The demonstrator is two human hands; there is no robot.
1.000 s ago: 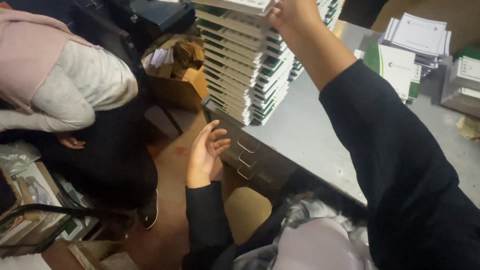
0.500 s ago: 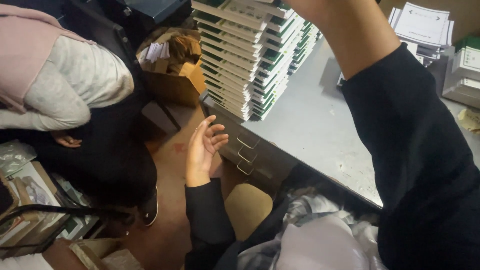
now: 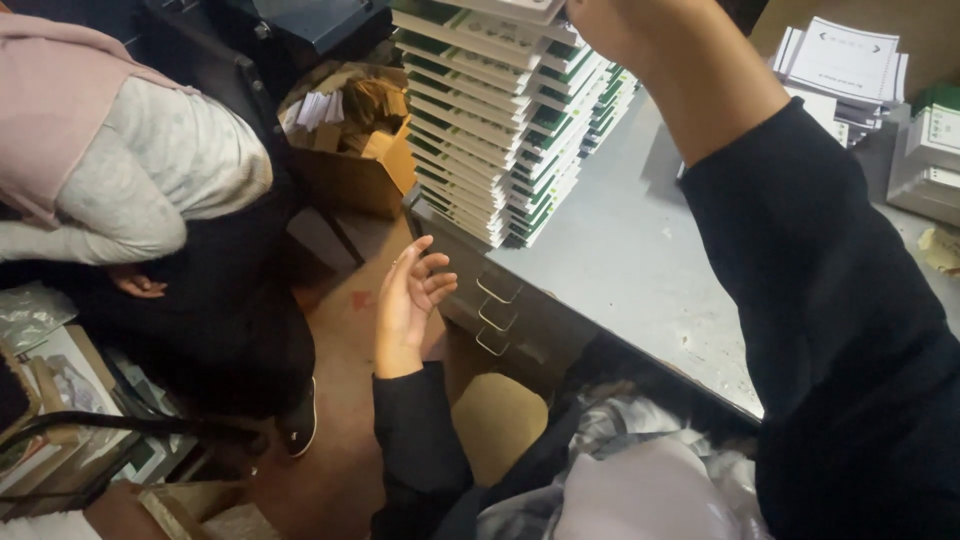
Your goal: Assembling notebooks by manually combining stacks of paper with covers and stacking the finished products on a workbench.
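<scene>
Head view, right hand [image 3: 610, 25]: I reach up to the top booklet [image 3: 510, 8] of the tall stack of booklets [image 3: 500, 120] on the grey desk [image 3: 640, 260] (grip cut off by the frame edge; cannot tell).
Head view, left hand [image 3: 410, 295]: fingers loosely spread, palm up, holding nothing, near the desk drawers [image 3: 495, 315].
Head view, beside me: another person's sleeve [image 3: 130, 170]; cardboard box [image 3: 350, 140].

The left hand [image 3: 408, 300] hovers low with palm open and fingers loosely curled, holding nothing, its black-sleeved forearm bent upward, while the right hand [image 3: 600, 22], well above and to its right, reaches up on an outstretched black-sleeved arm, fingers cut off from view.
</scene>
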